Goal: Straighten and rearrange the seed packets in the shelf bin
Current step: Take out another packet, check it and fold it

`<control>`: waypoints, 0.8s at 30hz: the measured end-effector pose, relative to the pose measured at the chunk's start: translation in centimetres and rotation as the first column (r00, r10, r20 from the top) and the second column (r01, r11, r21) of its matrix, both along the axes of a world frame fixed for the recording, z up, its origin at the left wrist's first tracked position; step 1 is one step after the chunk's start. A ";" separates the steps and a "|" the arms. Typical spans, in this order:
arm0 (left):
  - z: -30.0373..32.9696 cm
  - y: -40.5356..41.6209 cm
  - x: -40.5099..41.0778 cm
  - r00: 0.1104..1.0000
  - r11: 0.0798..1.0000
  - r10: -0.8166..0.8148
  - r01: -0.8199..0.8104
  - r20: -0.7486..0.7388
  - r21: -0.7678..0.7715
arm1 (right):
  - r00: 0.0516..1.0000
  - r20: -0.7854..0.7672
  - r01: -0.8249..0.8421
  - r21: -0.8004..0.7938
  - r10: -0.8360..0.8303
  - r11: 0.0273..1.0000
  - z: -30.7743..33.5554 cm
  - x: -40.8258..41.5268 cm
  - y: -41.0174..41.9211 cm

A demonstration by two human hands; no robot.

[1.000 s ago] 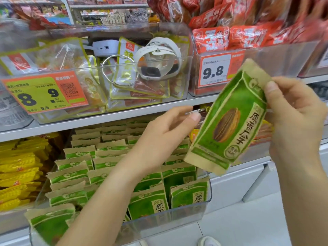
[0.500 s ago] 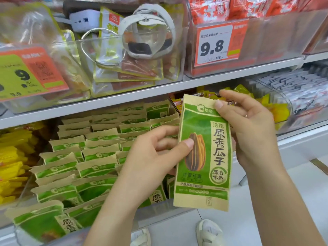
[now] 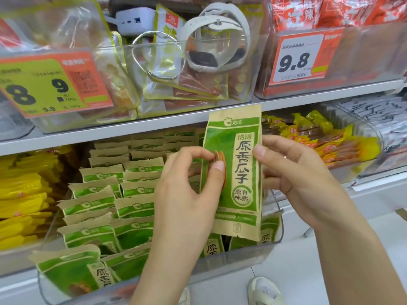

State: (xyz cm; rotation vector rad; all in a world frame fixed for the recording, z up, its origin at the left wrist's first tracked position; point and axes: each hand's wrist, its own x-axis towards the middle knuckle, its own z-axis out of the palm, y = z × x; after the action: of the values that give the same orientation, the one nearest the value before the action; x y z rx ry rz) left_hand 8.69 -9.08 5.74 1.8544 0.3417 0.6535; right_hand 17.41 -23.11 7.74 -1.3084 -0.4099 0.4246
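A green and tan seed packet [image 3: 240,172] stands upright between both my hands, above the right front part of the clear shelf bin [image 3: 242,254]. My left hand [image 3: 187,190] pinches its left edge with thumb and fingers. My right hand [image 3: 293,172] grips its right edge, thumb on the front. Several matching seed packets [image 3: 110,203] fill the bin in rows, some leaning; one at the front left corner [image 3: 72,271] lies tilted.
Yellow packets [image 3: 22,194] fill the bin to the left. Yellow and red snacks [image 3: 319,139] sit in the bin to the right. The upper shelf [image 3: 132,126] holds clear bins with price tags [image 3: 55,82], a bracelet and a watch. My shoes [image 3: 264,291] show on the floor.
The packet went from tilted at the right to upright, and came left and down toward the bin. My left hand took hold of its left edge. The view dropped lower.
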 end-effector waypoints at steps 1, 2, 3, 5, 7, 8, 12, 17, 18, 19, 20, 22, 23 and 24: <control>0.1 -0.1 -0.1 1.000 1.000 -0.010 0.011 -0.026 0.023 | 0.999 0.017 0.032 0.002 -0.032 0.999 0.0 -0.2 0.3; 0.3 -0.2 -0.3 0.998 0.999 -0.028 0.029 -0.063 0.020 | 0.998 0.036 0.060 0.005 -0.060 0.998 0.0 -0.4 0.5; 0.6 -0.4 -0.5 0.993 0.999 -0.052 0.053 -0.102 0.007 | 0.995 0.050 0.084 0.007 -0.085 0.996 0.0 -0.6 0.6; 1.0 -0.8 -0.7 0.983 0.994 -0.105 0.104 -0.150 -0.015 | 0.990 0.074 0.122 0.017 -0.123 0.992 0.0 -0.9 0.8; 1.3 -0.9 -0.7 0.980 0.990 -0.141 0.138 -0.140 -0.033 | 0.985 0.096 0.138 0.048 -0.142 0.989 0.2 -1.3 0.9; 1.2 -0.8 -0.7 0.979 0.984 -0.169 0.160 -0.114 -0.084 | 0.984 0.103 0.140 0.061 -0.146 0.988 0.4 -1.5 1.0; 1.3 -0.3 -0.9 0.934 0.898 -0.353 0.319 -0.062 -0.301 | 0.987 0.064 0.149 -0.001 -0.148 0.989 0.7 -1.7 1.1; 1.2 0.2 -1.1 0.891 0.838 -0.452 0.410 -0.037 -0.361 | 0.992 0.010 0.123 -0.013 -0.123 0.992 0.8 -1.5 0.7; 1.2 0.2 -1.1 0.889 0.830 -0.457 0.411 -0.037 -0.378 | 0.993 0.012 0.121 -0.010 -0.121 0.993 0.9 -1.6 0.6; 1.1 0.2 -1.1 0.889 0.826 -0.457 0.407 -0.040 -0.390 | 0.992 0.012 0.126 -0.007 -0.126 0.992 0.8 -1.6 0.6; 1.1 0.3 -0.9 0.890 0.823 -0.455 0.400 -0.045 -0.403 | 0.991 0.013 0.135 -0.004 -0.135 0.991 0.8 -1.5 0.6; 1.1 0.5 0.1 0.895 0.816 -0.442 0.375 -0.057 -0.439 | 0.986 0.021 0.164 -0.006 -0.164 0.986 0.7 -1.5 0.5; 1.1 0.6 0.6 0.898 0.816 -0.434 0.356 -0.075 -0.456 | 0.983 0.029 0.183 -0.009 -0.183 0.983 0.7 -1.5 0.5; 1.2 0.6 1.0 0.901 0.820 -0.423 0.337 -0.095 -0.463 | 0.979 0.035 0.201 -0.008 -0.200 0.980 0.7 -1.5 0.5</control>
State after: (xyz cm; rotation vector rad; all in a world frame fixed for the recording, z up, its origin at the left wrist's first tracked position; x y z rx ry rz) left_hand 9.71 -8.49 6.90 1.4872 0.2075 0.0983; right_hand 15.90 -22.57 8.41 -1.3549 -0.3002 0.2363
